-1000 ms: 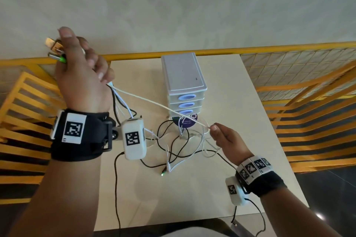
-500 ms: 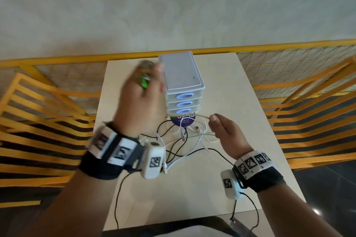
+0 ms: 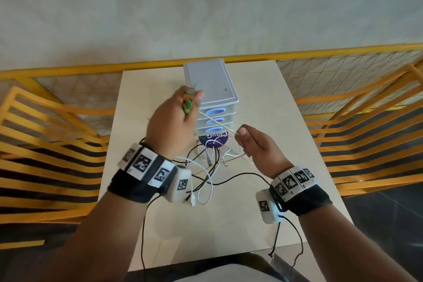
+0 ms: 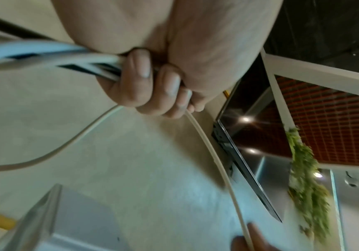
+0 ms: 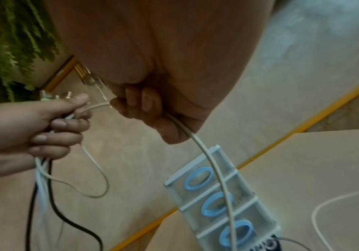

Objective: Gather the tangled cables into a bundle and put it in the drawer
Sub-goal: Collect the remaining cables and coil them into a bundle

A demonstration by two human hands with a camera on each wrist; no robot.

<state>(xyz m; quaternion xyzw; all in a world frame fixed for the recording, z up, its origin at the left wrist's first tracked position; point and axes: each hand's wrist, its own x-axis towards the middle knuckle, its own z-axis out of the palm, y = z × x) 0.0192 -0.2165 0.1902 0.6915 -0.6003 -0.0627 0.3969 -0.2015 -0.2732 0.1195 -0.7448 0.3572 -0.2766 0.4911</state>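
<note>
A tangle of black and white cables (image 3: 206, 167) lies on the beige table (image 3: 286, 121) in front of a small grey drawer unit (image 3: 210, 84) with three closed drawers. My left hand (image 3: 192, 99) is raised beside the unit and grips several cable ends, among them a green-tipped plug (image 3: 187, 107). In the left wrist view its fingers (image 4: 144, 79) curl round the strands. My right hand (image 3: 239, 133) pinches a white cable (image 3: 217, 121) that runs taut to the left hand. In the right wrist view the white cable (image 5: 215, 166) hangs across the drawer unit (image 5: 223, 203).
A round purple sticker (image 3: 215, 139) lies at the foot of the drawer unit. Yellow slatted chairs (image 3: 45, 135) stand to the left and right (image 3: 370, 130) of the table. A yellow rail (image 3: 297, 56) and a wall close off the far edge.
My left hand has swung from high on the left to in front of the drawer unit, carrying the cable ends. The white cable between the hands is now much shorter. My right hand rose slightly.
</note>
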